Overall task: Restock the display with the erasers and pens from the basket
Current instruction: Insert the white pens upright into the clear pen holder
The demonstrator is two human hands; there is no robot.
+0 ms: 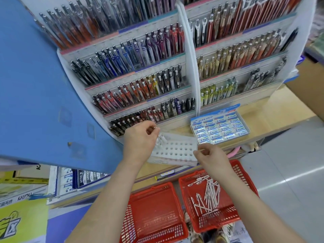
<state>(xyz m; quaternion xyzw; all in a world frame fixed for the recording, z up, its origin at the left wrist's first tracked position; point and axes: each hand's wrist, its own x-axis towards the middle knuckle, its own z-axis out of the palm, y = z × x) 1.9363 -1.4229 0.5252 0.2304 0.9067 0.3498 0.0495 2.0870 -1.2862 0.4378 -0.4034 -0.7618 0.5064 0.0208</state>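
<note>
2 hands at work at a stationery display: my left hand (140, 140) pinches a small clutch of pale pens (161, 139), held at the left end of a white holder (177, 150) drilled with rows of round holes. How many pens are in the clutch I cannot tell. My right hand (213, 159), fingers curled, grips the holder's right edge. The holder lies on the wooden tabletop (266, 111), just in front of the lowest tier of the pen rack (140, 88), whose stepped rows stand packed with upright pens. Near the holder, to its right, an open eraser box (220, 128) sits on the same tabletop, its blue-and-white wrapped erasers laid in neat rows. Below the tabletop's front edge stand 2 red baskets. The right basket (219, 227) holds a loose scatter of white pens (212, 192) and lies partly under my right forearm. The left basket (154, 216) stands just beside it. A broad blue panel (43, 85) fills the left of the view.
</note>
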